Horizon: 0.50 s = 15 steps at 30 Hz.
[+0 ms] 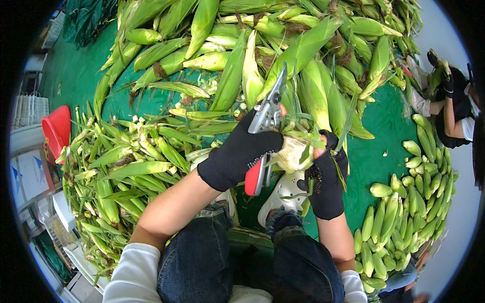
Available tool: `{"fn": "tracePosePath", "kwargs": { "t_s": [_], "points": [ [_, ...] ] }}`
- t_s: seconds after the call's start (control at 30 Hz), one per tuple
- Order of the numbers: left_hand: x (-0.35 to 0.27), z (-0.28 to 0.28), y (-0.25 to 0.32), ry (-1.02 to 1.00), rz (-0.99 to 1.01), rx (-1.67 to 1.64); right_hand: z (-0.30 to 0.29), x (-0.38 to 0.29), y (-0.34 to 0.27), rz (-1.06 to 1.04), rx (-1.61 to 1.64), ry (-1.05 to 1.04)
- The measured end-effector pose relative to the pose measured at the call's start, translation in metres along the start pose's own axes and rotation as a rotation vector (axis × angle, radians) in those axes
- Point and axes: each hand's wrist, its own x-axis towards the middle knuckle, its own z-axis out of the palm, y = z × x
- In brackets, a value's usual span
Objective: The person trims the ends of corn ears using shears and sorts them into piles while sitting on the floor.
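Note:
My left hand [242,151], in a black glove with bare fingertips, grips a pair of pruning shears [269,110] with red-covered handles. The metal blades point up and away from me. Between my hands is an ear of corn [293,153], its pale, leafy butt end turned towards me. My left thumb lies against that butt. From the other side my right hand [327,174], gloved the same way, holds the ear, with a strip of green husk hanging over its fingers. Where the ear's far end lies is hard to tell among the leaves behind it.
A large heap of corn in husk [265,49] spreads ahead. Stripped husks and stalk ends [129,178] pile up at left, beside a red plastic container [57,128]. Trimmed ears [409,204] lie at right on the green floor [367,159]. Another person [454,110] works at far right.

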Motion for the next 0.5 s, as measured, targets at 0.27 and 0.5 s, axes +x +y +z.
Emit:
{"fn": "tracePosePath", "kwargs": {
  "t_s": [0.27,0.5],
  "points": [
    [0.006,0.008,-0.031,-0.170,0.118,-0.070,-0.032,-0.003,-0.008,-0.006,-0.223,-0.103],
    [-0.009,0.024,-0.021,-0.033,0.424,0.566,-0.032,-0.009,-0.039,-0.552,-1.216,-0.416]
  ]
}}
